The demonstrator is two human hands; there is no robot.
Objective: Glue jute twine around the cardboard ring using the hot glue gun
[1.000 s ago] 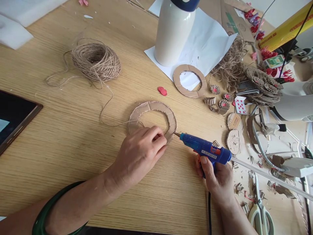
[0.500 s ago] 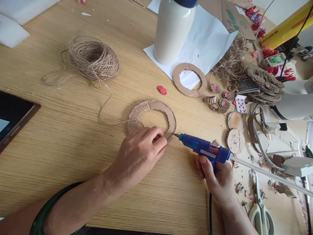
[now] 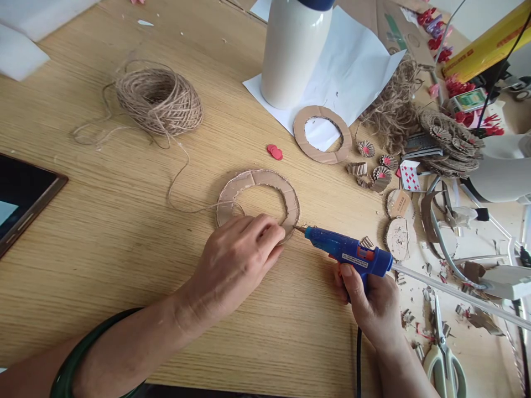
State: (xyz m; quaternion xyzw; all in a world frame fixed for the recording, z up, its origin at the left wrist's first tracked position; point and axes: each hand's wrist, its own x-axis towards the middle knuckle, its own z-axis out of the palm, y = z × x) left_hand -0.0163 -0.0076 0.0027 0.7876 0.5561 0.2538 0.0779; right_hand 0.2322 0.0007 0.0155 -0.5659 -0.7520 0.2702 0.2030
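Two-handed hold here: your left hand (image 3: 238, 260) grips the ring (image 3: 269, 178) near-side on the table (image 3: 133, 249), your right hand (image 3: 373, 301) clutches the gun (image 3: 350, 251), pointing leftward, nozzle (image 3: 301, 229) at the ring's right edge, just beside your left.

bare left hand (image 3: 238, 260) and forearm (image 3: 153, 340) with a glossy, dark green, rounded bangle (image 3: 70, 362)

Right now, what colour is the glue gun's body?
Blue; the glue gun shows best in the head view.

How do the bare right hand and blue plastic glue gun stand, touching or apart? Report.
Touching. The head view shows the right hand gripping the glue gun by its handle.
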